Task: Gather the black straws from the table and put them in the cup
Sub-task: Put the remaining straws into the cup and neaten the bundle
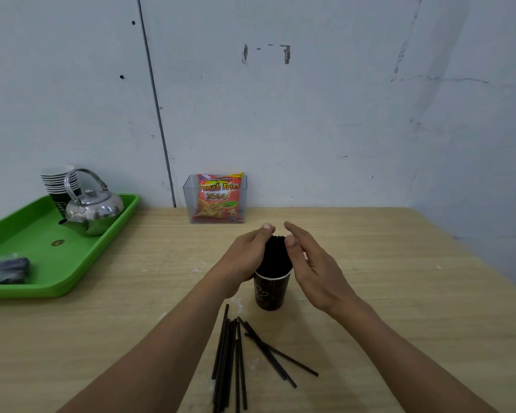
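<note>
Fingers (265, 231) of the left hand (245, 257) curl round the left side of the bundle of black straws (273, 257) and hold it near its top end. The right hand (313, 266) is released: its fingers are straight and slightly spread beside the right side of the bundle, with the thumb tip at the bundle's edge; whether it touches cannot be told.

The bundle stands upright in the cup (270, 293), a dark paper cup with a faint pale print that is not legible. The cup stands on the counter (399, 278), between the two forearms. Loose black straws (233, 359) lie flat on the counter, nearer the person than the cup, apart from both hands; most lie roughly parallel, and a few cross at an angle on the right.

A clear plastic box (191, 204) at the wall holds a red snack bag (218, 198) marked "Kentang Goreng", "French Fries" and "2000". At left, a green tray (42, 254) carries a metal kettle (96, 210), a stack of paper cups (60, 180) and a dark wrapped packet (6, 269).
</note>
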